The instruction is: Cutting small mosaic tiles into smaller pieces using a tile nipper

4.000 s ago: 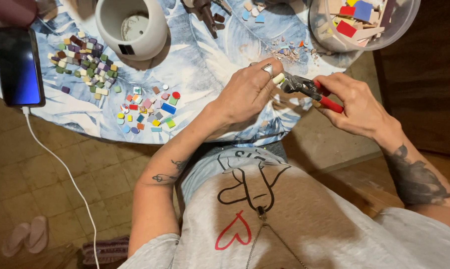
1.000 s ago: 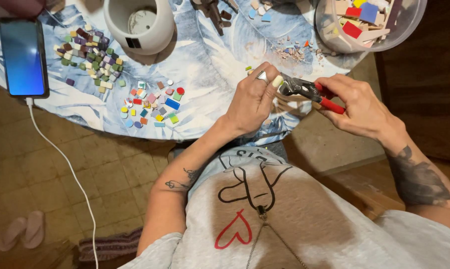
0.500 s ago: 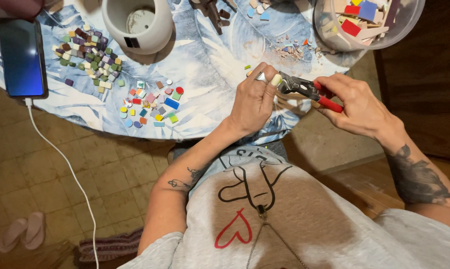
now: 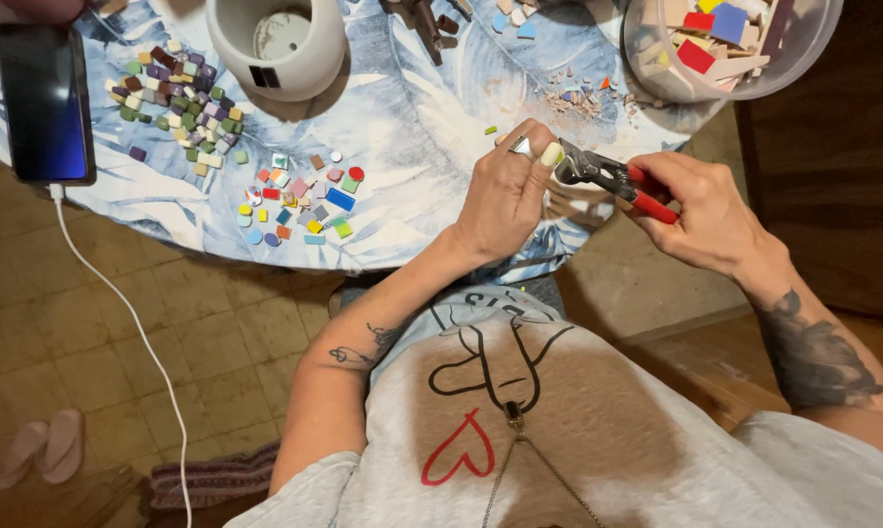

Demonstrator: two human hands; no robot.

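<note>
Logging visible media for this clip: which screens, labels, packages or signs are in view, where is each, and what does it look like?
Phone: far left of the table, flat, dark rectangle, screen lit blue, white cable hanging from its lower end.
Label: small dark rectangle on the side of the white pot, top centre.
Clear plastic tub: top right, round, holding coloured tile pieces.
No signs.

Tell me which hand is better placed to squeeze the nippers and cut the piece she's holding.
Right, probably. The right hand already grips the red handles of the nippers, whose metal head points at the left hand. The left hand's fingertips pinch something at the jaws, too hidden to identify, so it likely just steadies.
</note>
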